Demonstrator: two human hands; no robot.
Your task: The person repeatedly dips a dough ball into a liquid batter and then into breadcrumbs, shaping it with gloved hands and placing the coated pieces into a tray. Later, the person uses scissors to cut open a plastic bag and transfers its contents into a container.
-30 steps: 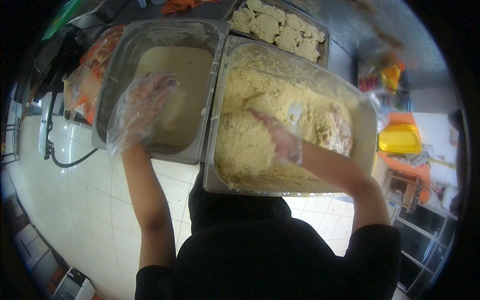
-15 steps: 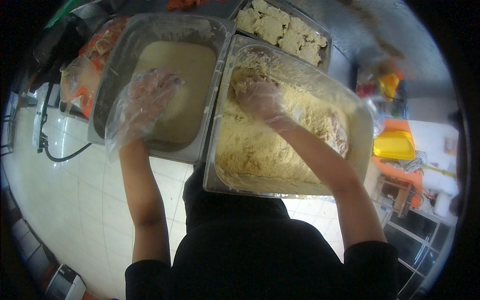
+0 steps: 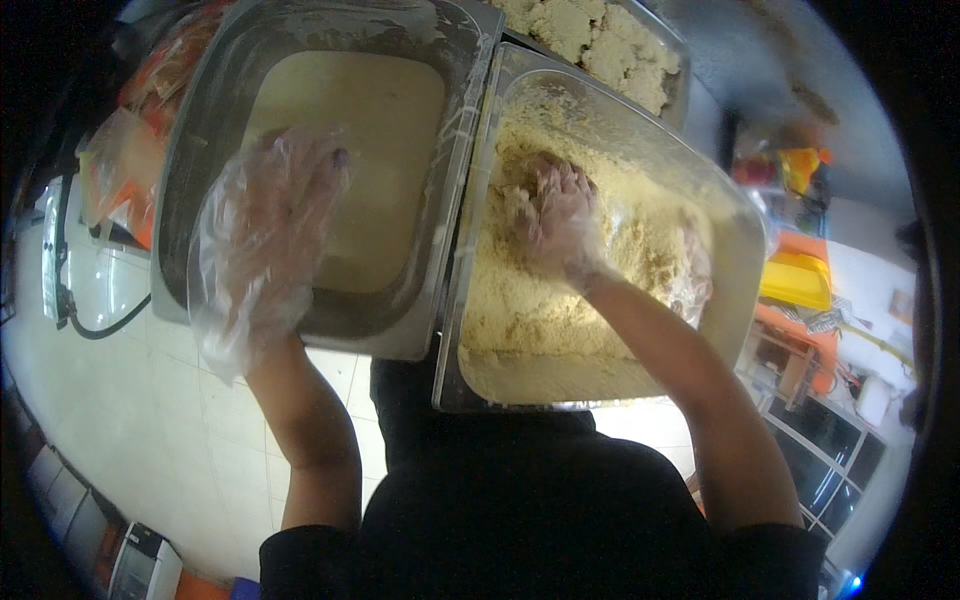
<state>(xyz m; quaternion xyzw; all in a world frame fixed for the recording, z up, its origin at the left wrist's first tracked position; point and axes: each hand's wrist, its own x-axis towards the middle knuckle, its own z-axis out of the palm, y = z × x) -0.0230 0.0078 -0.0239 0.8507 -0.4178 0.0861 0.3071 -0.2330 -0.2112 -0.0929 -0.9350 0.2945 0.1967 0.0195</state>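
My left hand, in a loose clear plastic glove, hovers over a metal pan of pale liquid batter. Its fingers are stretched out and slightly blurred, with nothing seen in them. To the right, a second metal pan holds yellowish crumbly breading. My right hand, gloved and dusted with it, is down in the breading near the pan's left wall. Its fingers curl into a clump, and whatever they grip is hidden. A pale, pinkish lump lies partly behind my right forearm.
A metal tray of coated, lumpy pieces stands beyond the breading pan. Plastic bags with orange-red contents sit left of the batter. A yellow container is at far right. Pale floor tiles show below left.
The whole view has shifted a little. My right hand has turned and its fingers now show more clearly in the breading. The left hand stays over the batter with its fingers extended.
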